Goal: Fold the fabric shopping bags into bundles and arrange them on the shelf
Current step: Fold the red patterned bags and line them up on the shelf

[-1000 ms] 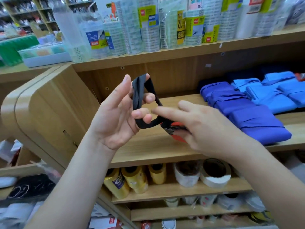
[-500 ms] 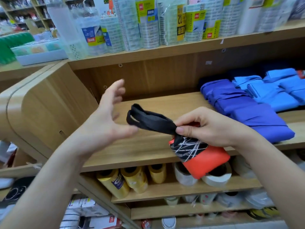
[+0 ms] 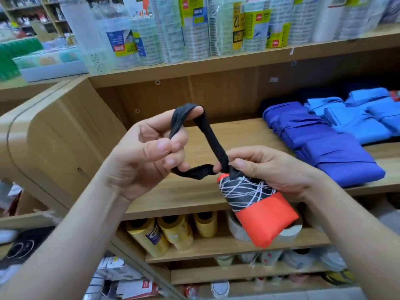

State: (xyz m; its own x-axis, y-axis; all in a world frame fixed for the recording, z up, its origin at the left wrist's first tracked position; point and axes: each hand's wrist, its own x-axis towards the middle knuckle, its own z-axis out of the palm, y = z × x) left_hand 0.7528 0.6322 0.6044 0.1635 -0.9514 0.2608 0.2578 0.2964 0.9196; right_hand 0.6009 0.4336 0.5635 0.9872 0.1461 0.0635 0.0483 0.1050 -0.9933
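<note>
Leftmost on my feed, the rounded wooden end panel (image 3: 54, 131) of the shelving unit curves away beside the left forearm. The left hand (image 3: 149, 154) is raised in front of the wooden middle shelf (image 3: 194, 191), its fingers curled through the black fabric handle loop (image 3: 214, 146). One fingertip hooks the top of the loop, the thumb presses against the other fingers, and the strap is stretched into a rough triangle.

Below the hand, on the next shelf down, I can see gold-wrapped rolls (image 3: 164, 232) lying side by side. On the top shelf stand clear packs of tape rolls with yellow and blue labels (image 3: 194, 29).

The loop runs down and to the right into the folded orange and black bag bundle with white scribbled lines (image 3: 259, 204). This bundle hangs in the air in front of the shelf edge, not resting on any board. The right hand (image 3: 272, 169) grips it at the top, thumb and fingers pinching where the black strap meets the patterned part. Both hands are close together, joined by the strap.

Farther right, dark blue folded fabric bundles (image 3: 337, 156) lie on the middle shelf, with light blue folded bundles (image 3: 363, 120) just behind them.
</note>
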